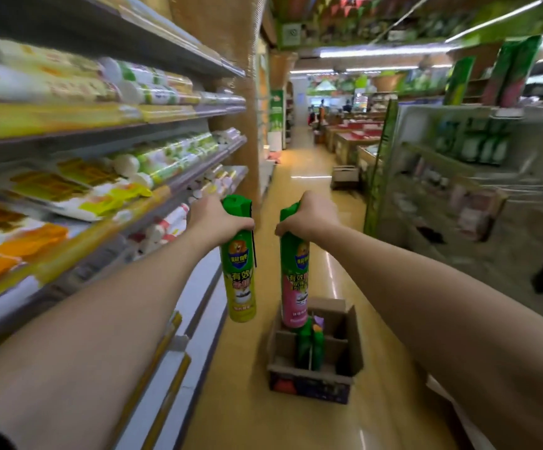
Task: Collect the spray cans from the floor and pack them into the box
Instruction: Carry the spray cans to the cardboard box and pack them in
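— Forearms fill the frame as we stand in a shop aisle; our left hand [221, 219] wraps tight round a yellow can [239, 280].

— Our right hand [309, 216] clamps a pink can [293, 287] over the box [315, 381], where green cans [310, 347] stand between dividers.

Spray cans: yellow-bottomed can [238, 271] and pink-bottomed can [294, 280] have glossy printed bodies, green plastic caps. Box [315, 352] is matt brown corrugated cardboard. Floor [296, 417] glossy, reflective.
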Action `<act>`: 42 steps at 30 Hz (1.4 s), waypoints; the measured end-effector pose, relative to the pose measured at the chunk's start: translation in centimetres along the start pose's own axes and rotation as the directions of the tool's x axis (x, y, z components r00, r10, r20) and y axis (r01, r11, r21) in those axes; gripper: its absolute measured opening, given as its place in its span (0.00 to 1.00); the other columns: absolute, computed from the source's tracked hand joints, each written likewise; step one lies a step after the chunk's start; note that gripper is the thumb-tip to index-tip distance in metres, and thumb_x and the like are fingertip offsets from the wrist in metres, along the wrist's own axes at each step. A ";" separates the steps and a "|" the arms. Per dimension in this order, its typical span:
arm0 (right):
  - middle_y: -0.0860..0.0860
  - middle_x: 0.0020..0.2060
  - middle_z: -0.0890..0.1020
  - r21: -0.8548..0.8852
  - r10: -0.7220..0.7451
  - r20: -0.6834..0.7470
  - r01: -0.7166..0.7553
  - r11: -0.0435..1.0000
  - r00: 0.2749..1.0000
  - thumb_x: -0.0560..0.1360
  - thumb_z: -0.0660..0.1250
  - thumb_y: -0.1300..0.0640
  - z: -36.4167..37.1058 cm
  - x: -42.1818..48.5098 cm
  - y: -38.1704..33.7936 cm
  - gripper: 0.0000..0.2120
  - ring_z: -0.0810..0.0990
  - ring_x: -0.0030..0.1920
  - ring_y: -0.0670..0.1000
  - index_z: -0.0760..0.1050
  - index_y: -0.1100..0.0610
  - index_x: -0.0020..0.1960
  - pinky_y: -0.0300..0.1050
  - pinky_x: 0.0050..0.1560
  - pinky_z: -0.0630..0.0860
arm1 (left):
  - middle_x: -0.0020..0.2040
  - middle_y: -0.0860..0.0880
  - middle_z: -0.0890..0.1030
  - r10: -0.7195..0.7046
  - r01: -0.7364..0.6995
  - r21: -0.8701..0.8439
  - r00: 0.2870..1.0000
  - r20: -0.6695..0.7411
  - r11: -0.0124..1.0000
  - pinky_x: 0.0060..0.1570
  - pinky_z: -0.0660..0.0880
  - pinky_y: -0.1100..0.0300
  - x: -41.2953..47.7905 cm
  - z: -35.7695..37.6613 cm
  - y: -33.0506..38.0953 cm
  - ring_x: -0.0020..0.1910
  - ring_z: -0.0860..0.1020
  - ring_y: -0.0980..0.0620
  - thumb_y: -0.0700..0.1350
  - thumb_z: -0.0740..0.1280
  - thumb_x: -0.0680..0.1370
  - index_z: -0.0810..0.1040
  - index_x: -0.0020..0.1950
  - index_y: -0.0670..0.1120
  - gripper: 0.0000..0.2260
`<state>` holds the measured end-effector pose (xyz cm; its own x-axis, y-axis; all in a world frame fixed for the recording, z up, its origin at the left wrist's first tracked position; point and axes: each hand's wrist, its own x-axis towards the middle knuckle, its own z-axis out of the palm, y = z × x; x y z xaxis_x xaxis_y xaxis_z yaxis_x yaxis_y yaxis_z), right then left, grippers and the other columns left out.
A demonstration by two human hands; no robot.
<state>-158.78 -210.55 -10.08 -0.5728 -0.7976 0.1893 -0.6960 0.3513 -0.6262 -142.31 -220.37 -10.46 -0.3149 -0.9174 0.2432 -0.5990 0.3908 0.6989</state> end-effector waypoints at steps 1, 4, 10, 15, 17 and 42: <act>0.52 0.40 0.79 -0.008 0.021 -0.009 -0.022 1.000 1.000 0.65 0.83 0.49 0.2 0.9 0.7 0.21 0.82 0.45 0.54 0.71 0.55 0.41 0.54 0.47 0.84 | 0.46 0.46 0.83 0.002 -0.002 -0.002 1.000 0.020 1.000 0.42 0.83 0.51 0.8 1.0 0.1 0.44 0.82 0.48 0.61 0.80 0.59 0.79 0.46 0.48 0.25; 0.51 0.40 0.78 -0.015 0.075 -0.027 -0.075 0.997 0.997 0.64 0.83 0.48 0.9 3.7 3.3 0.23 0.79 0.40 0.50 0.69 0.54 0.43 0.46 0.38 0.81 | 0.41 0.49 0.79 0.020 -0.016 -0.049 0.997 0.078 0.999 0.39 0.79 0.55 3.3 4.3 0.2 0.41 0.80 0.51 0.52 0.82 0.65 0.73 0.41 0.50 0.18; 0.51 0.42 0.80 0.028 0.135 -0.030 -0.134 0.991 0.990 0.63 0.84 0.48 1.7 11.5 9.5 0.24 0.81 0.41 0.51 0.72 0.55 0.44 0.45 0.37 0.81 | 0.46 0.47 0.82 0.005 -0.002 -0.022 0.989 0.151 1.000 0.44 0.82 0.52 10.3 12.3 0.9 0.45 0.82 0.48 0.57 0.81 0.59 0.78 0.50 0.47 0.27; 0.51 0.41 0.78 -0.026 0.137 -0.001 -0.137 0.990 0.991 0.63 0.83 0.46 2.4 19.1 14.3 0.25 0.79 0.41 0.50 0.69 0.54 0.44 0.43 0.35 0.78 | 0.50 0.46 0.81 -0.001 -0.005 0.040 0.987 0.158 0.999 0.48 0.82 0.48 16.1 19.1 1.5 0.49 0.81 0.44 0.58 0.82 0.59 0.75 0.55 0.48 0.32; 0.50 0.41 0.76 -0.050 0.152 0.024 -0.150 0.987 0.988 0.64 0.83 0.46 3.2 21.6 16.2 0.25 0.77 0.41 0.50 0.69 0.54 0.45 0.43 0.35 0.76 | 0.52 0.45 0.81 -0.008 0.000 0.044 0.987 0.162 0.999 0.48 0.83 0.47 18.0 21.6 1.1 0.49 0.81 0.44 0.59 0.81 0.57 0.74 0.57 0.49 0.33; 0.54 0.49 0.78 -0.334 0.505 0.182 -0.431 0.839 0.844 0.67 0.80 0.50 23.9 45.4 37.5 0.24 0.78 0.50 0.54 0.73 0.57 0.56 0.53 0.48 0.83 | 0.57 0.44 0.78 -0.139 0.048 0.208 0.883 0.448 0.977 0.49 0.80 0.49 42.8 48.4 -15.2 0.55 0.77 0.42 0.53 0.82 0.65 0.71 0.67 0.47 0.36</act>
<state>-200.52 -245.30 -43.09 -0.7563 -0.5844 -0.2942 -0.4815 0.8016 -0.3544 -182.28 -261.98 -43.22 -0.5245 -0.8314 -0.1832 -0.7535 0.3532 0.5545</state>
